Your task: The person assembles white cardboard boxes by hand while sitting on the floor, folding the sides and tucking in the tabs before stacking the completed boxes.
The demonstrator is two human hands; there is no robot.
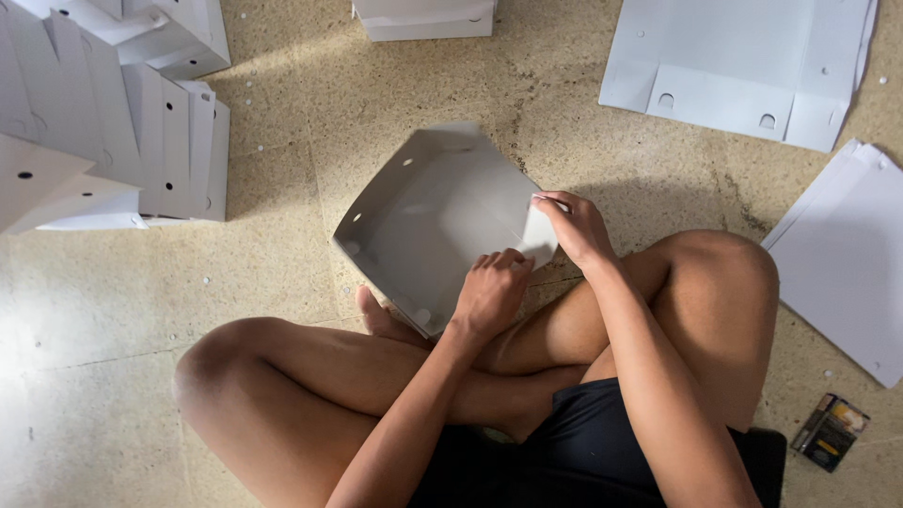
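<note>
At frame centre, your left hand (491, 290) presses the half-folded white box (428, 221) down, fingers curled on its near edge, while your right hand (576, 226) pinches its corner flap to hold the fold.

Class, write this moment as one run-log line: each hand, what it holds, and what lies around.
left hand: grips near edge of white cardboard box | right hand: folds its corner flap | surroundings: folded boxes, flat sheets, speckled floor

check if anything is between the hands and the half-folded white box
Nothing visible is. The left hand rests on the near edge of the half-folded white box, and the right hand pinches its corner flap.
</note>
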